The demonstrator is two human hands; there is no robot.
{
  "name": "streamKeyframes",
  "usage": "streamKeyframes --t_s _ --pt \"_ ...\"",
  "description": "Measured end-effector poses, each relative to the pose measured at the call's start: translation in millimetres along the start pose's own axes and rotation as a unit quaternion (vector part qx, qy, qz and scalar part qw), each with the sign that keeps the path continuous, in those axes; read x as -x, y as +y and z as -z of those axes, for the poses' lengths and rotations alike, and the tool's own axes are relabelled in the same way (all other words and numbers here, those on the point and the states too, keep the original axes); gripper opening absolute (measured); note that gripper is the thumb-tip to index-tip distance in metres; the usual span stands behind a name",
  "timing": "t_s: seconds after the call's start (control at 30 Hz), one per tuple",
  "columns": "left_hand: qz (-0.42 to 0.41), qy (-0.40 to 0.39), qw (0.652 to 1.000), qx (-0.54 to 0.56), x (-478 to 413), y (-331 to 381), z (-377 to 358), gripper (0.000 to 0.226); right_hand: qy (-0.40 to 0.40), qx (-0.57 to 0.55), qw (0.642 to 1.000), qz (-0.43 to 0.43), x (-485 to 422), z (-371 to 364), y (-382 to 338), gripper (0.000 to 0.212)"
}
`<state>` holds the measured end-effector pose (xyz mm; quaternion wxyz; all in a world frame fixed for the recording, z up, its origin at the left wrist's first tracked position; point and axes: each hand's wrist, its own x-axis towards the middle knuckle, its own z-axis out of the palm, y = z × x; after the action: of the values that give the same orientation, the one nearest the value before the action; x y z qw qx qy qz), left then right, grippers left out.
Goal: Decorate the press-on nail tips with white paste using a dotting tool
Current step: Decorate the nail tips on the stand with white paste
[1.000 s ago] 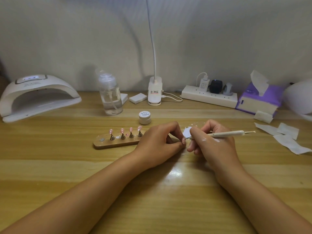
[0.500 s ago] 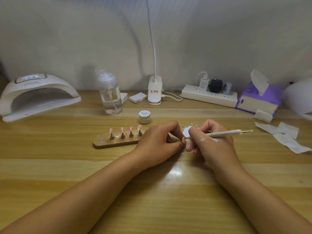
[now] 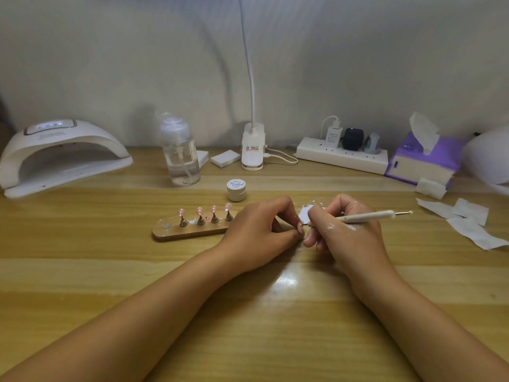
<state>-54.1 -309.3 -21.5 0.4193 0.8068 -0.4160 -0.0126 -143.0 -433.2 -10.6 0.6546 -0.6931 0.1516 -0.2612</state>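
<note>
Dotting step underway: right hand [image 3: 349,232] pinches the dotting tool [image 3: 366,216] pen-style near its front end. The metal point sits at the pink nail tip [image 3: 299,228], which is pinched in the curled fingers of the left hand [image 3: 256,230]. Contact is too small to confirm. Both hands sit low on the tabletop [image 3: 248,312] and meet at the work point.

Wooden holder strip [image 3: 190,233] lies just beside the left hand, on its outer side. Four more nail tips [image 3: 213,209] stand upright on its stands, and the metal disc [image 3: 166,226] at its far end carries nothing. Paste jar [image 3: 236,190] stands behind the strip, lid on. White paste smear [image 3: 307,212] on the tabletop just behind the tool point is probably the working palette. There are white streaks on the back of the right hand too.

Handling:
- **Nail tip:** light, thin, glossy plastic, so it's slippery and likely to spring out of a hard pinch. Hold it by the side edges or its stand, top face clear. Fingers hide whether a stand is attached.
- **Tool:** stiff and light. Grip close to the point, heel of hand braced.
- **Paste:** looks thick. Wet dots would smear on any touch, so fingers off the decorated face.
</note>
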Motion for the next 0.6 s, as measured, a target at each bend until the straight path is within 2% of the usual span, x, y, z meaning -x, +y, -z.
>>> streamKeyframes --t_s 0.23,0.43,0.6 --pt "0.001 0.001 1.0 -0.004 -0.4 -1.1 -0.9 0.027 0.018 -0.005 1.0 -0.007 0.0 1.5 -1.4 0.022" --pt "0.003 0.0 1.0 -0.003 -0.9 -1.4 -0.8 0.025 0.039 0.029 0.999 -0.004 -0.1 0.5 1.3 0.031" --pt "0.004 0.001 1.0 -0.002 -0.7 -1.8 -1.3 0.027 0.031 0.046 0.998 -0.009 -0.9 0.7 3.4 0.029"
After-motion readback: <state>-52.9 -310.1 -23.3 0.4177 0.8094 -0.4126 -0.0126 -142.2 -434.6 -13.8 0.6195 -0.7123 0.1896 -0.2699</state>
